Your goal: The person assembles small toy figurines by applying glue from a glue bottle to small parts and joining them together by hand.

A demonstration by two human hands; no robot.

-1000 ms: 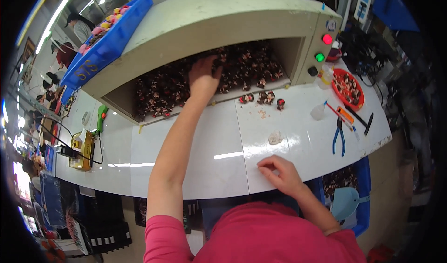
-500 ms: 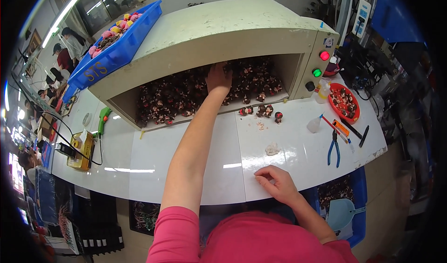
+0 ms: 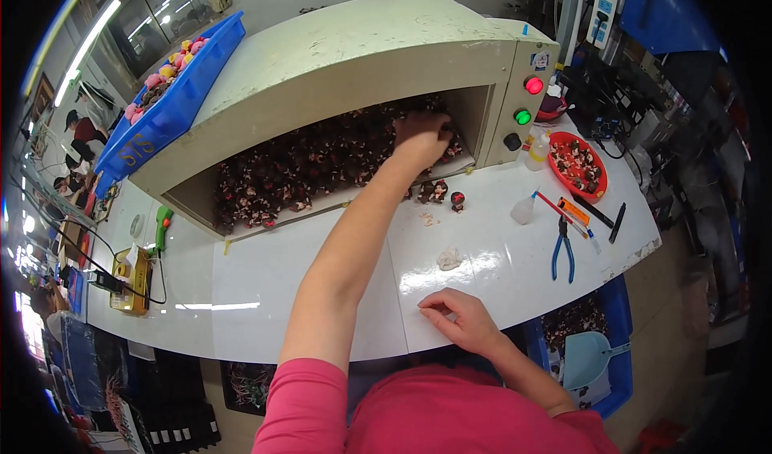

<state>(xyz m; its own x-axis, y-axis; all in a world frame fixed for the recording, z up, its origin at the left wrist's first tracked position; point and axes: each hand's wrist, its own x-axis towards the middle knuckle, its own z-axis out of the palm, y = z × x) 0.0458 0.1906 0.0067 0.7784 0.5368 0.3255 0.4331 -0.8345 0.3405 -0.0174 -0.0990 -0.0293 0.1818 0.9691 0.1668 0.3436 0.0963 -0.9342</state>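
My left hand point(image 3: 422, 136) reaches into the wide opening of a cream metal box point(image 3: 322, 88), toward its right end. Its fingers are bent down among a heap of small dark brown figurines point(image 3: 314, 160) with pink and red parts; what they grip is hidden. My right hand point(image 3: 466, 319) rests loosely curled at the table's near edge, with nothing seen in it. In front of the opening stand a few loose figurines point(image 3: 434, 191), one a little apart. Small pale crumbs point(image 3: 428, 220) and a crumpled whitish lump point(image 3: 449, 258) lie nearer to me.
On the right are a red bowl of small parts point(image 3: 577, 164), a clear squeeze bottle point(image 3: 523, 210), blue-handled pliers point(image 3: 563, 253) and pens. A green glue gun point(image 3: 163, 227) and yellow tissue box point(image 3: 133, 280) sit left. A blue crate point(image 3: 173, 100) rests on the box; another crate holds a dustpan point(image 3: 585, 360).
My left hand has moved right inside the box, from the middle of the heap to its right end, fingers now bent. The view has shifted slightly; my right hand stays curled in place.
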